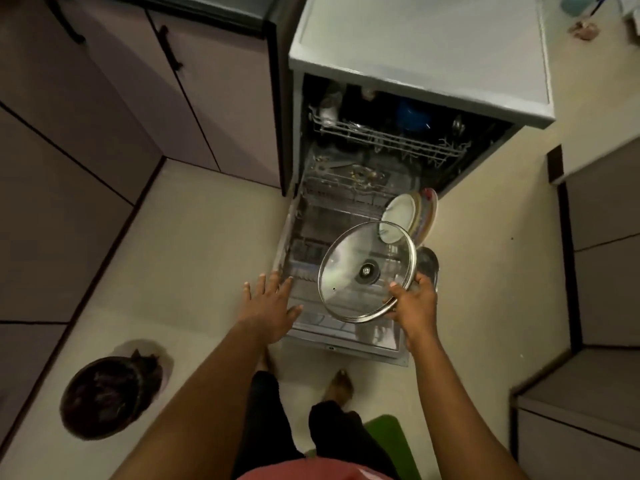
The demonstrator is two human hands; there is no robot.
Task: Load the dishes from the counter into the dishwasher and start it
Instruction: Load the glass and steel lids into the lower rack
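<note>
The dishwasher (294, 133) stands open with its lower rack (287, 244) pulled out over the lowered door. My right hand (414, 304) grips the rim of a round glass pot lid (349, 271) with a steel edge, held tilted above the rack's front right. My left hand (268, 304) hovers with spread fingers at the rack's front left corner. Several plates (412, 213) stand upright at the rack's right side. A steel vessel (427, 261) sits just behind the lid. The upper rack (388, 140) holds a few items, among them something blue (412, 116).
A dark bin (104, 396) stands on the floor at the lower left. Cabinets (104, 116) line the left wall and more units (602, 237) the right. A green mat (391, 441) lies by my feet. The counter top (433, 46) above the dishwasher is pale.
</note>
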